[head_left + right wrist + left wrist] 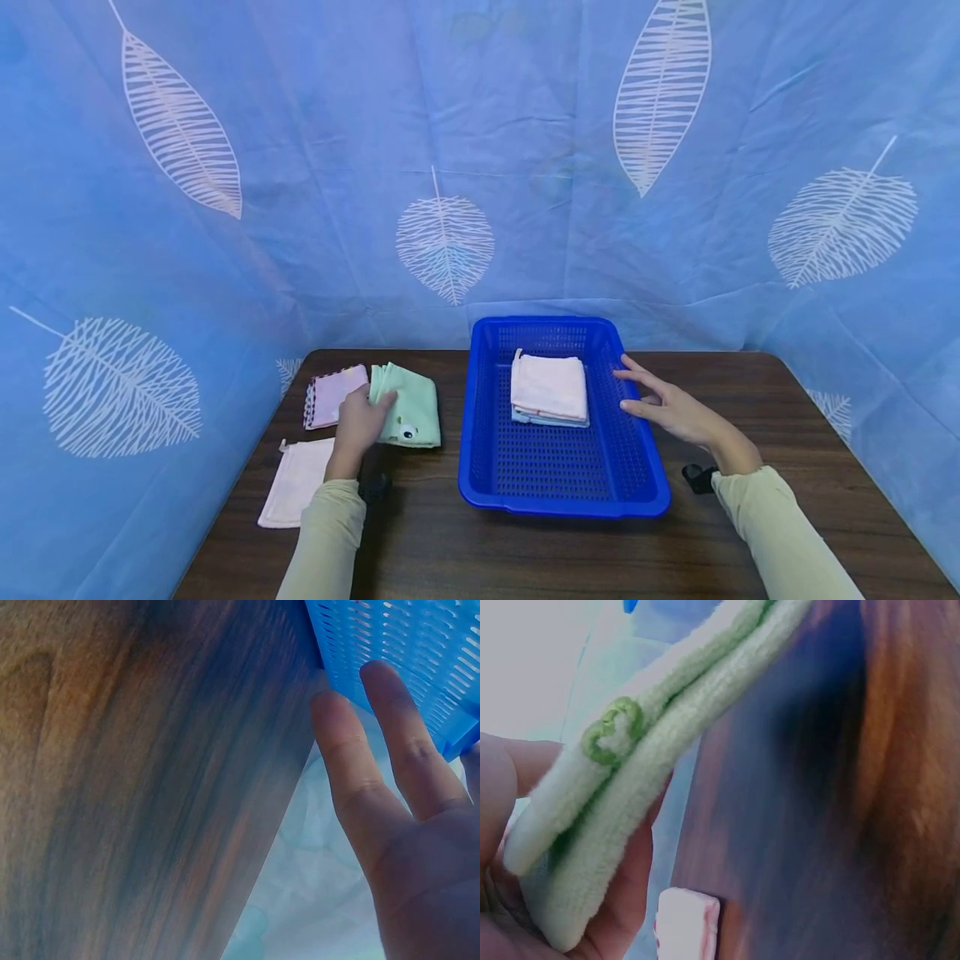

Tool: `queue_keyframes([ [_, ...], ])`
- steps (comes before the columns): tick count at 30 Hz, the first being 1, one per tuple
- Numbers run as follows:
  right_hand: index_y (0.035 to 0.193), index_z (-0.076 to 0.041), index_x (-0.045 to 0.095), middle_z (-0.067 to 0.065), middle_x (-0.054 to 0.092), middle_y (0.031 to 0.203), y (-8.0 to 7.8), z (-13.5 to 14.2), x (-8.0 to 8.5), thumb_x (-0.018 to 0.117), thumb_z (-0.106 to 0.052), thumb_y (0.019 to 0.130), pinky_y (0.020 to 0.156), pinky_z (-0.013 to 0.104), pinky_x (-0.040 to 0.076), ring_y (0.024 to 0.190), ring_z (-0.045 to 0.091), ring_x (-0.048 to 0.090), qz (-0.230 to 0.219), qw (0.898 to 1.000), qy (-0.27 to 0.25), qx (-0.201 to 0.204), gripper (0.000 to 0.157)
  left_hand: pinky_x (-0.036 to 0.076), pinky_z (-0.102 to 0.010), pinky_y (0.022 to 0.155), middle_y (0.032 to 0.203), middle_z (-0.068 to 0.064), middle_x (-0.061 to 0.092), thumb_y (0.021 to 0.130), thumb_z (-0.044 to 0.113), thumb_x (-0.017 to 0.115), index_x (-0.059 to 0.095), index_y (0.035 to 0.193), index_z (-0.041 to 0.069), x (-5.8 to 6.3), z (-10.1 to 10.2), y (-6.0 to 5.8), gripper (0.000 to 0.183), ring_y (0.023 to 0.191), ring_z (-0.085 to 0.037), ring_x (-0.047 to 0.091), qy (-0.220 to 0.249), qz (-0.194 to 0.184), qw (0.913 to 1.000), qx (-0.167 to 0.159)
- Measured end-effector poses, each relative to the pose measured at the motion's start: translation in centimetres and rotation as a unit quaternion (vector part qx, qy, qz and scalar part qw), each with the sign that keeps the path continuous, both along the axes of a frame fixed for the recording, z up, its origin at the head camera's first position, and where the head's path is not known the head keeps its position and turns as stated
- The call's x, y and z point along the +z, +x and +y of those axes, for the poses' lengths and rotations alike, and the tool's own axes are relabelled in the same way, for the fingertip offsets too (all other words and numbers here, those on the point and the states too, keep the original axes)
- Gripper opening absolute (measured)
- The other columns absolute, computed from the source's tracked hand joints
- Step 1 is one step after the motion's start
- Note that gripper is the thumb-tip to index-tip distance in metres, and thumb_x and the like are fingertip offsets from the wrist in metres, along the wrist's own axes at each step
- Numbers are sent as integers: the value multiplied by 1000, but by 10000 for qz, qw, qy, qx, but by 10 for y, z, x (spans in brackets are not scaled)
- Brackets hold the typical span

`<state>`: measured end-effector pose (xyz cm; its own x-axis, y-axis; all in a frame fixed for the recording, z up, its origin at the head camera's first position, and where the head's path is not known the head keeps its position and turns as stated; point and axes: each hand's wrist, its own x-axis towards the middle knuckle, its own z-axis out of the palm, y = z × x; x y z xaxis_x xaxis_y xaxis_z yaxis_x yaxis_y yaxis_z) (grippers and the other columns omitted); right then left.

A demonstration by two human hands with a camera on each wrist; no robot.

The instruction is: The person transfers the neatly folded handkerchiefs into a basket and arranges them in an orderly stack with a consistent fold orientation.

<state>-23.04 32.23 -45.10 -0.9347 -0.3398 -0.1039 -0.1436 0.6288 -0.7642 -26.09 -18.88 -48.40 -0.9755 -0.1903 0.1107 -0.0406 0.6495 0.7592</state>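
Note:
My left hand (358,423) pinches the left edge of a folded green towel (414,402) with an embroidered eye-like patch near its front corner. In the left wrist view the doubled layers of this green towel (652,742) lie between thumb and fingers. My right hand (686,412), fingers spread and fairly straight, is at the right rim of a blue plastic basket (555,505) and holds nothing. Inside the basket lies a folded pale pink towel (551,385), stacked over a light blue towel (551,422).
Left of the green towel, a folded lilac towel (341,398) with a patterned edge rests on the dark wooden table (420,533). Nearer the front lies a white towel (294,483), partly hidden by my left arm. Behind the table hangs a blue leaf-print curtain (525,208).

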Motion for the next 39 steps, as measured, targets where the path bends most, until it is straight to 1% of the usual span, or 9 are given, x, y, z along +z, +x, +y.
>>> queue_keyframes([
  [4,162,-17,28,17,7,173,0,0,-1,57,-36,104,100,67,50,136,56,48,-55,9999,-99,-7,67,52,-30,64,95,-22,73,97,30,67,70,113,-4,5,1,-1,38,77,-22,65,328,-54,9994,114],
  [7,162,-18,27,16,8,173,0,1,-2,57,-36,104,100,67,50,137,56,48,-70,9999,-145,-19,68,52,-27,62,95,-20,73,98,31,66,70,114,-3,8,1,-2,39,74,-18,65,749,-165,9970,132],
  [12,162,-20,28,14,7,174,0,2,-5,56,-37,104,101,68,49,137,56,49,-41,9999,-129,-47,67,55,-26,60,89,-13,73,100,33,64,70,114,-1,15,3,-2,37,66,-11,66,1768,-327,9837,56],
  [15,162,-20,29,12,5,174,-1,3,-7,56,-38,105,101,68,49,137,56,48,-49,9999,-133,-48,66,56,-26,60,86,-10,73,101,32,63,70,114,-2,21,5,-2,37,65,-11,67,2121,-361,9766,-8],
  [18,162,-21,28,12,6,174,-3,3,-7,55,-40,105,101,68,49,137,55,49,-67,9999,-100,-95,66,57,-26,61,87,-9,72,102,32,61,68,116,-3,27,6,-2,38,66,-10,67,2232,-423,9739,-29],
  [23,163,-21,26,15,9,173,-4,2,-8,55,-41,104,101,69,48,135,54,51,-57,9999,-35,-115,68,57,-26,64,89,-9,71,103,33,59,67,119,-3,39,10,-1,40,70,-10,67,2306,-488,9718,-40],
  [29,163,-22,26,14,9,173,-3,1,-8,55,-40,105,102,69,48,136,54,50,-90,9998,-77,-139,68,58,-25,66,95,-10,70,106,33,54,64,127,-4,52,17,-1,44,74,-10,68,2463,-556,9673,-248],
  [34,164,-24,21,19,16,171,-2,2,-8,55,-39,105,101,68,48,135,54,52,-122,9998,-131,-104,70,59,-27,68,100,-14,69,108,30,48,62,130,-4,60,25,-3,43,76,-11,69,2736,-542,9595,-387],
  [39,164,-23,23,19,15,172,-3,1,-6,55,-40,105,101,69,48,135,54,52,-132,9998,-95,-118,70,60,-27,66,98,-13,68,108,29,48,61,130,-6,69,34,-5,43,76,-11,69,2986,-530,9516,-509],
])
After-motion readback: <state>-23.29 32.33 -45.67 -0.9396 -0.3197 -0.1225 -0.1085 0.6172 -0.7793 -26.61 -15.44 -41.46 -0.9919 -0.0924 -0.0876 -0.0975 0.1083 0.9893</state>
